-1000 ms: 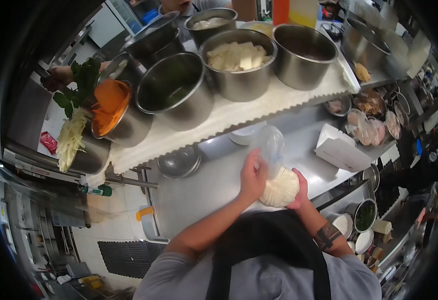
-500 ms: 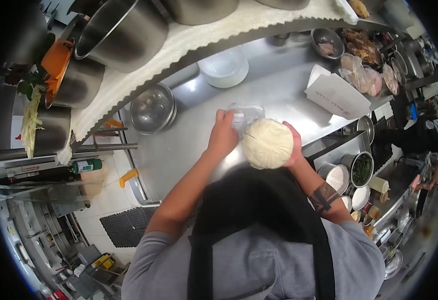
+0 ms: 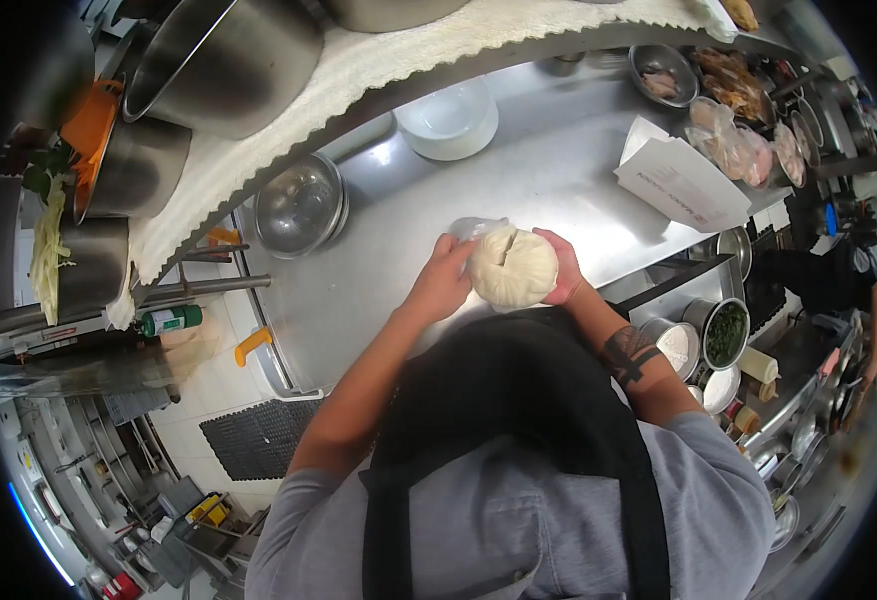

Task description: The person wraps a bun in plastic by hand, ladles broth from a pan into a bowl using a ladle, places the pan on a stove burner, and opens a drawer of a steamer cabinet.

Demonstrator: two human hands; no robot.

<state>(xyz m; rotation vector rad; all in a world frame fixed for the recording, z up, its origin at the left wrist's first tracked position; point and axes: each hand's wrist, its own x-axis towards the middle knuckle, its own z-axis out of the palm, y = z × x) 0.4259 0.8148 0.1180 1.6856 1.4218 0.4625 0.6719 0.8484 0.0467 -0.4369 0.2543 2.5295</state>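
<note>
A big pale bun (image 3: 511,272) with pleats and a dark slit in its top rests in my right hand (image 3: 564,262), whose fingers curl round its right side. Just left of it, my left hand (image 3: 442,280) is closed at the edge of a clear plastic container (image 3: 477,227); its fingertips come close to the bun, and I cannot tell whether they touch it. Most of the container is hidden behind the bun. Both hands are above the steel counter (image 3: 358,300), close to my black apron.
Steel bowls (image 3: 299,208) and white bowls (image 3: 448,120) stand at the back left. A folded printed paper (image 3: 680,180) lies to the right, near bagged meat (image 3: 728,140). Tubs of greens (image 3: 726,333) and white powder (image 3: 676,345) are at the right. A person's arm (image 3: 876,335) shows at the far right.
The bun has tilted and shifted slightly left and down, bringing it over the plastic container and showing its slit more plainly. My two hands are closer together.
</note>
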